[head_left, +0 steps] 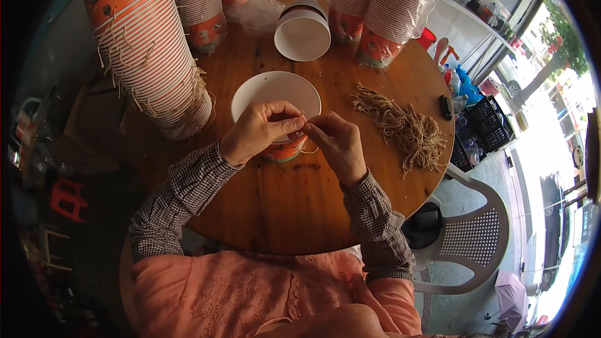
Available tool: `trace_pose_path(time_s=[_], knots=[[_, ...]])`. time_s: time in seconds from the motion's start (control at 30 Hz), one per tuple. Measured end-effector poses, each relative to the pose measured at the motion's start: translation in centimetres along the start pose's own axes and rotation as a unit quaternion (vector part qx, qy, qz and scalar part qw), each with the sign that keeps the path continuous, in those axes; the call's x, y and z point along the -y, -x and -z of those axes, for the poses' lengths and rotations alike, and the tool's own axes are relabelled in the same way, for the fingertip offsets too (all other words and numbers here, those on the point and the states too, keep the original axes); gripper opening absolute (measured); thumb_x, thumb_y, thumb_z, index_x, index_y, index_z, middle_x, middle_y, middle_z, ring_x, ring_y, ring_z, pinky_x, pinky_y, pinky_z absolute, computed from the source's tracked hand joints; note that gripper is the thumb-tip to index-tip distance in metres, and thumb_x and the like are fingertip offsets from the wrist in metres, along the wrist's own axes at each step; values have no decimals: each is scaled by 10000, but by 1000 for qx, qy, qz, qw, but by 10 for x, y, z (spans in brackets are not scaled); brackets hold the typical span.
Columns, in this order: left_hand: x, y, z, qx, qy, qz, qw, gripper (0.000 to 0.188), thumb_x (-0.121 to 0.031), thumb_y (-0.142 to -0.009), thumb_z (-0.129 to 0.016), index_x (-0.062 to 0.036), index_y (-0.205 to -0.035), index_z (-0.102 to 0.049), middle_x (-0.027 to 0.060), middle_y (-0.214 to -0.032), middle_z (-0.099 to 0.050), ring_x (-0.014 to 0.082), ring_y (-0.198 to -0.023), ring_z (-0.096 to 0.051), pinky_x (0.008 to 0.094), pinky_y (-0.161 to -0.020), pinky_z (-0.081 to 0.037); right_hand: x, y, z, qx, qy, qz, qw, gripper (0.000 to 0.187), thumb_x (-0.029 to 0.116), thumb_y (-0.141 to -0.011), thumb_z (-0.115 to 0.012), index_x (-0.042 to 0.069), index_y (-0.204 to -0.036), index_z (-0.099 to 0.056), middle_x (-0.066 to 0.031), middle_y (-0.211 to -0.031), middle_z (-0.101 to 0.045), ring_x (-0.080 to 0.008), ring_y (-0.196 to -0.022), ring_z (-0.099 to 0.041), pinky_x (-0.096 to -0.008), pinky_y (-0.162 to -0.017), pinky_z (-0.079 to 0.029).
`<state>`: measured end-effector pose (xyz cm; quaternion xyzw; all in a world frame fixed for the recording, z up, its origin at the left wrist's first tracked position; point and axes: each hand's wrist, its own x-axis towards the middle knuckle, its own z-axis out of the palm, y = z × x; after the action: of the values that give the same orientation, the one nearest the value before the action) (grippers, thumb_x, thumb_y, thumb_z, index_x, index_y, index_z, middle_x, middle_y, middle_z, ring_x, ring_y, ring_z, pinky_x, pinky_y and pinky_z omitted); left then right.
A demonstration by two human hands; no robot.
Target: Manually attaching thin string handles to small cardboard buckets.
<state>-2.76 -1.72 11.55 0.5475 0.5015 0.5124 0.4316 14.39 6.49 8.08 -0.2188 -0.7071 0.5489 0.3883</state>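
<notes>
An orange printed paper bucket with a white inside (270,91) stands on the table in front of me, open end up. Over its near rim my left hand (260,130) and my right hand (340,145) meet, thumbs and forefingers pinched together at the tips. A thin strand of twine (309,150) curves out below my right hand against the bucket's side. The pinched piece itself is mostly hidden by my fingers. To the right of my hands lies a loose bundle of tan twine (400,124).
A tall stack of orange buckets (147,47) with twine strands on it stands at left. Plastic-wrapped bucket stacks (391,9) line the back, near a tipped bucket (302,36). A small black object (445,107) sits by the wooden table's (263,213) right edge, beyond which is a plastic chair (472,238).
</notes>
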Motion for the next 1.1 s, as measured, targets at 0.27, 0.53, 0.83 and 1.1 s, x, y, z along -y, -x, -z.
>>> trace_pose_path(time_s=[0.27, 0.53, 0.83, 1.1], knots=[[12, -3, 1, -60, -26, -90, 994, 104, -84, -907, -632, 11, -951, -639, 24, -873, -663, 63, -795, -612, 213, -713, -524, 4, 5, 0, -9, 111, 98, 989, 87, 59, -836, -671, 2, -899, -658, -38, -774, -611, -94, -685, -551, -241, -670, -457], [7, 2, -3, -51, -103, -68, 991, 121, -82, -904, -630, 18, -961, -670, 44, -840, -695, 78, -774, -641, 223, -720, -532, 4, 2, 0, -29, 75, 87, 993, 94, 53, -820, -662, 2, -900, -662, -60, -791, -591, -128, -684, -529, -258, -645, -450], [4, -1, 3, -25, -121, -33, 992, 148, -91, -915, -592, 31, -982, -640, 30, -846, -666, 72, -766, -616, 216, -711, -514, 14, 2, -5, -55, 157, 135, 977, 86, 37, -818, -661, 10, -899, -651, -73, -820, -592, -166, -729, -574, -278, -675, -478], [-6, -4, 14, 42, 137, 105, 984, 200, -138, -941, -577, 33, -1041, -609, 29, -893, -626, 70, -777, -574, 201, -740, -480, 13, -1, -11, -53, 188, 179, 964, 128, 17, -795, -668, 27, -916, -628, -81, -842, -593, -231, -766, -594, -321, -693, -495]])
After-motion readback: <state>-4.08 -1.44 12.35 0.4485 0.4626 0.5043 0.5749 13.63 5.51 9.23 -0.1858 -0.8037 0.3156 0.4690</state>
